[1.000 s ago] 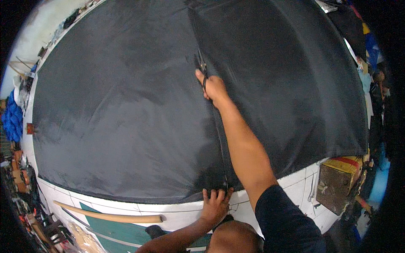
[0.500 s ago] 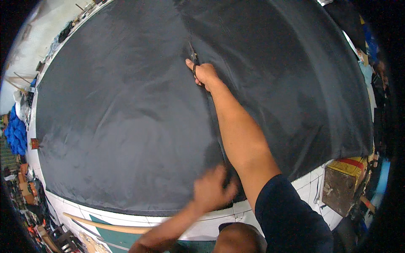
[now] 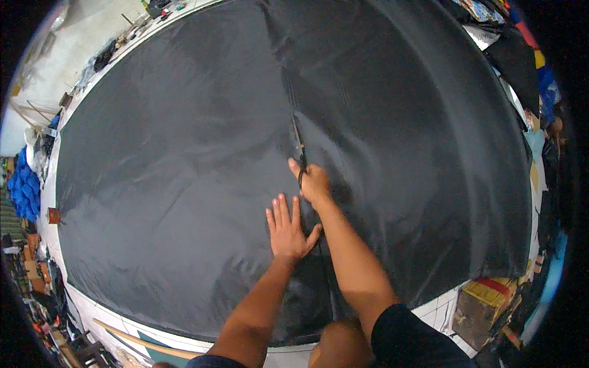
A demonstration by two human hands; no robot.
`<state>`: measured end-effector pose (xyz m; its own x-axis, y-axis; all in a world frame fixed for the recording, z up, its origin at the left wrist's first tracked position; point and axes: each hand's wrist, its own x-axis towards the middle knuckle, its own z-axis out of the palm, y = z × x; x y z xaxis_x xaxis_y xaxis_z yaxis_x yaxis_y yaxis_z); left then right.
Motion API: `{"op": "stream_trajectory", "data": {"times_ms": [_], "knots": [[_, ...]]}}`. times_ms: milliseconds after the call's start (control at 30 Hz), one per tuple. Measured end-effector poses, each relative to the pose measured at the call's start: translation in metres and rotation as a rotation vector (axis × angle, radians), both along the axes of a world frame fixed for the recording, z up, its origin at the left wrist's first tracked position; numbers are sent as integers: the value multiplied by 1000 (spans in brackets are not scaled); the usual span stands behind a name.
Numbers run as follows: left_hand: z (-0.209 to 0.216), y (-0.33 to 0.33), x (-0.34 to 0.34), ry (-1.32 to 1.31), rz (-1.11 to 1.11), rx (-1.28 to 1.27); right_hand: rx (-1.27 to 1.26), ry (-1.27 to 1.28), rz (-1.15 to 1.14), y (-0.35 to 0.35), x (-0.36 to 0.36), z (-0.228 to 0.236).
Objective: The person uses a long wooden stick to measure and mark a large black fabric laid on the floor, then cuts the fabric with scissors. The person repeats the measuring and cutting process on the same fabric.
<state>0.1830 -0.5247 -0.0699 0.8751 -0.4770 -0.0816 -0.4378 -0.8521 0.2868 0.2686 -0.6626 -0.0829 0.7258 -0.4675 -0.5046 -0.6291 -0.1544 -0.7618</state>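
Note:
A wide sheet of black fabric (image 3: 153, 172) lies spread over the floor, with a cut line running up its middle from the near edge. My right hand (image 3: 314, 183) grips the black handles of a pair of scissors (image 3: 297, 135), whose blades point away along a crease in the cloth. Just nearer and to the left, my left hand (image 3: 287, 233) lies flat on the fabric beside the cut, fingers spread and holding nothing. One of my knees (image 3: 342, 343) shows at the near edge.
White floor tiles (image 3: 438, 310) border the cloth. A worn box with a yellow and red top (image 3: 481, 310) stands at the near right. At the near left lie a wooden pole (image 3: 144, 339) and a green mat (image 3: 161, 351). Blue crumpled material (image 3: 24, 187) sits at the far left among clutter.
My left hand has gone from a blur near the front edge to lying flat on the fabric farther forward. The scissors and my right hand appear lower in the picture, closer to me.

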Motion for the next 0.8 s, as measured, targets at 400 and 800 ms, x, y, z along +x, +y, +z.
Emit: {"op": "stream_trajectory", "data": {"times_ms": [400, 800], "knots": [[-11, 1, 0, 142, 34, 5, -37, -61, -111, 11, -4, 5], [-11, 2, 1, 129, 24, 28, 3, -124, -57, -50, 210, -5]]}}
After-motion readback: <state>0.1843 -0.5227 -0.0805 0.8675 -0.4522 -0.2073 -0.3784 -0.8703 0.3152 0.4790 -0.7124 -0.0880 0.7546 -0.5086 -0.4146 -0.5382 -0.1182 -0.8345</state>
